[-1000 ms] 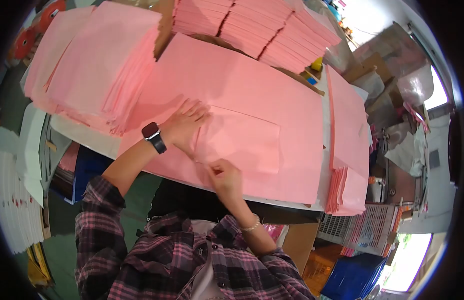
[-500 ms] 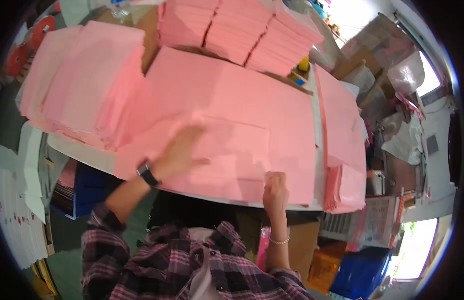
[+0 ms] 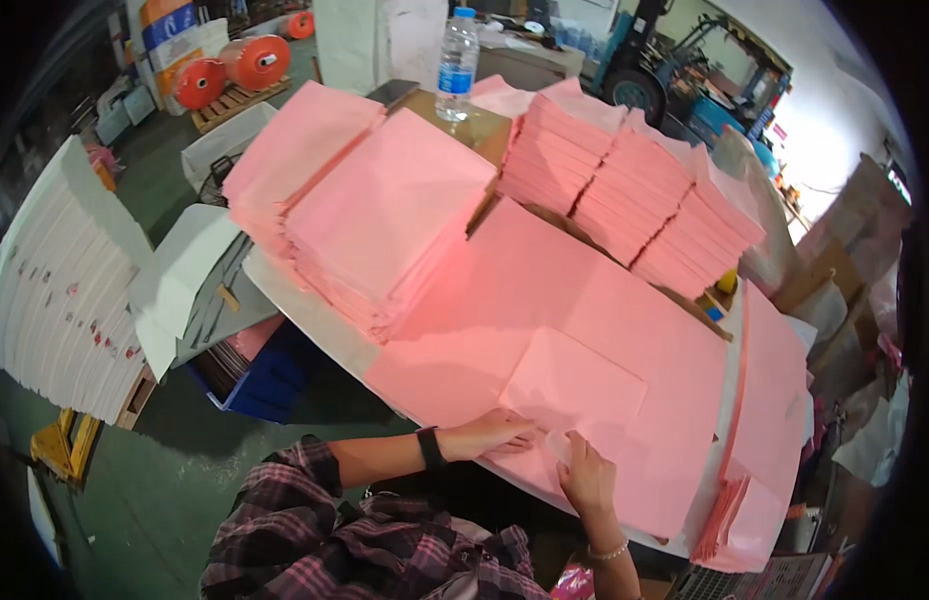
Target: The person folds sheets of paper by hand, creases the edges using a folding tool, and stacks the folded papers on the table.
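Note:
A square pink sheet (image 3: 574, 378) lies on the large pink surface (image 3: 644, 345) that covers the middle of the table. My left hand (image 3: 492, 433), below a black wristband, is at the near left edge of the square sheet, its fingers together and pointing right. Close beside it, my right hand (image 3: 587, 476) is closed around a small translucent piece (image 3: 559, 447), whose exact shape is hard to make out. Both hands are near the table's front edge.
Stacked pink sheets (image 3: 384, 210) stand at the left, and taller pink stacks (image 3: 624, 190) at the back. A water bottle (image 3: 457, 68) stands behind them. More pink sheets (image 3: 764, 380) lie at the right. A blue bin (image 3: 259, 385) is below the table.
The view has swung left and up. My left hand has come down from above the sheet to the front edge, close to my right hand.

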Demonstrator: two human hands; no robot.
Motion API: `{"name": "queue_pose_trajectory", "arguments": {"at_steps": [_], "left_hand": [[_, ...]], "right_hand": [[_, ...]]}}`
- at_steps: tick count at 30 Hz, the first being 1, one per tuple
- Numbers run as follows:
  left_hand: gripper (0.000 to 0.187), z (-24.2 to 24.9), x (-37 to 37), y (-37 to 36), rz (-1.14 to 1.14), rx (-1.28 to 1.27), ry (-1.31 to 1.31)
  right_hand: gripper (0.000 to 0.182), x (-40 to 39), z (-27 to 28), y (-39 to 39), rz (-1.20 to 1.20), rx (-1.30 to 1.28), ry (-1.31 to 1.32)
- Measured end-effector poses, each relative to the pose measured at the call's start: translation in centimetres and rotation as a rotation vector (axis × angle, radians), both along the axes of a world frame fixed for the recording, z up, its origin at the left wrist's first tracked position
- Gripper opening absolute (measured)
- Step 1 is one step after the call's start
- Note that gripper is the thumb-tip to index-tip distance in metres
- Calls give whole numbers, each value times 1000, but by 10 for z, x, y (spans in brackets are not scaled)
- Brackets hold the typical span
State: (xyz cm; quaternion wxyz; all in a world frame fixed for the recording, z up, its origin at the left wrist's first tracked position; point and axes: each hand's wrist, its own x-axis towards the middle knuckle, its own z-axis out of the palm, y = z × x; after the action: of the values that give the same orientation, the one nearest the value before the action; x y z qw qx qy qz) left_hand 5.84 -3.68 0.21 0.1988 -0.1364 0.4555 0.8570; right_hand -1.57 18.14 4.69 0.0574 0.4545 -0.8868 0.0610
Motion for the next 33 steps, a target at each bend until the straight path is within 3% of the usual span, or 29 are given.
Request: {"name": "queue_pose_trajectory", "arguments": {"at_steps": [2, 4, 10, 13, 14, 16, 17, 20, 22, 24, 25, 27, 28, 30, 33], "left_hand": [[39, 3, 0, -1, 20, -3, -39], [38, 7, 4, 0, 16, 18, -129], [37, 12, 11, -2, 58, 132, -62], [35, 12, 7, 5, 109, 102, -93], [31, -3, 3, 7, 170, -102, -89], [24, -25, -3, 10, 280, -511, -75], [24, -21, -1, 8, 274, -515, -73], [16, 8, 17, -20, 396, -1062, 518], [11, 58, 27, -46, 354, -1164, 493], [11, 145, 43, -68, 443, -1410, 655], [13, 174, 46, -85, 445, -1393, 593], [12, 223, 40, -131, 635, -1572, 641], [6, 241, 27, -145, 938, -1722, 894], [11, 256, 1, -212, 920, -1823, 853], [17, 226, -28, -292, 895, -2071, 695]], "right_hand": [[41, -1, 2, -6, 16, -51, 33], [43, -13, 2, 3, 46, 72, 48], [40, -22, -6, 7, 142, 141, 116], [30, 0, 0, -7, -56, -173, -242], [30, 6, 0, -14, -59, -175, -242], [22, 20, 1, -30, -71, -420, -782], [18, 22, 0, -33, -71, -545, -1051], [17, 19, -6, -29, -87, -729, -1006], [17, 16, -3, -25, -96, -820, -986], [14, 15, 19, -16, -191, -1012, -1122], [13, 15, 23, -13, -242, -1108, -1190], [12, 13, 23, -11, -257, -1113, -1176], [11, 13, 23, -10, -267, -1120, -1159], [11, 14, 21, -7, -286, -1133, -1137], [10, 18, 14, -5, -251, -1102, -1173]]}}
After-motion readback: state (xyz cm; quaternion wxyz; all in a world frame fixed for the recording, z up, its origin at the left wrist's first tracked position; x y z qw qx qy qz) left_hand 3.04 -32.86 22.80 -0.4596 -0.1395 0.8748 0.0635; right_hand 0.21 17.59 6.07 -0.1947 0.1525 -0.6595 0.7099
